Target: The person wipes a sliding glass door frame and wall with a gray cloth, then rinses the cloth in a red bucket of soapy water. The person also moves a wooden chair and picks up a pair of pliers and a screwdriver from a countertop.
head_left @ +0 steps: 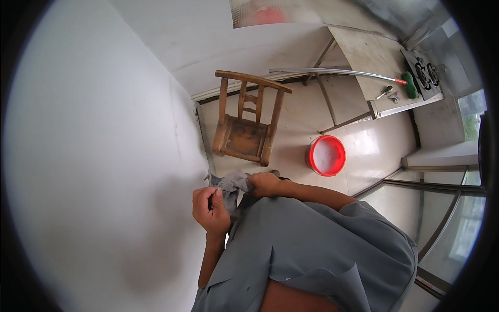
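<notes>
A grey cloth [234,183] hangs bunched between my hands, close to the white wall. My right hand [265,184] is closed around its right end. My left hand [211,208], at the cloth's left side, has its fingers curled with the thumb on top; whether it pinches the cloth cannot be made out. Beyond the hands stands a wooden chair [246,134] with a worn brown seat. To the right of the chair, a red bucket [342,156] holds whitish, foamy-looking liquid.
A wall [117,156] rises close on the left. At the upper right, a table [362,50] bears a metal pole [331,71] overhanging its edge, a green brush head [410,85], a screwdriver [386,91] and a gas hob [423,74]. Glass sliding doors [401,202] stand right.
</notes>
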`<move>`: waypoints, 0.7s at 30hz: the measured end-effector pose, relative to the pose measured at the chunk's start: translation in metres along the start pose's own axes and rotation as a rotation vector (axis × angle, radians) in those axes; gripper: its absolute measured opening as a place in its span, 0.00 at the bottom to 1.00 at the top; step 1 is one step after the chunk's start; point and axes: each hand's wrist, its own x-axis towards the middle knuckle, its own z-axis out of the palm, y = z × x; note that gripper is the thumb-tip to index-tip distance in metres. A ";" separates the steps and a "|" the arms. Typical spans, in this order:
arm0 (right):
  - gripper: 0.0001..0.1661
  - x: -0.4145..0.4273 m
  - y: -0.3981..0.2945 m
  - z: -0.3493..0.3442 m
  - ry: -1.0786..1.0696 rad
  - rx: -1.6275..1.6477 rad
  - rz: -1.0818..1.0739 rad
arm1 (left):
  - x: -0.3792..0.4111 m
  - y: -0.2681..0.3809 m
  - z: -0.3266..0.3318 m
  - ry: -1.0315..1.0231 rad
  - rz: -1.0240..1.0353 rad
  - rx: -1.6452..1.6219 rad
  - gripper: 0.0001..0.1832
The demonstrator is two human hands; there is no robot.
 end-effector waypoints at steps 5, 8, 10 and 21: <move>0.21 0.003 0.010 -0.004 0.002 0.029 0.053 | 0.019 -0.012 0.005 -0.078 0.019 0.024 0.03; 0.23 0.006 0.036 -0.001 -0.007 0.071 0.088 | 0.026 -0.018 0.014 -0.095 0.034 0.014 0.03; 0.25 0.003 0.054 -0.004 0.081 0.162 0.115 | 0.031 -0.019 0.021 -0.115 0.018 0.029 0.03; 0.41 0.091 0.226 -0.129 0.892 0.061 0.500 | 0.062 0.004 0.105 -0.121 -0.126 0.245 0.04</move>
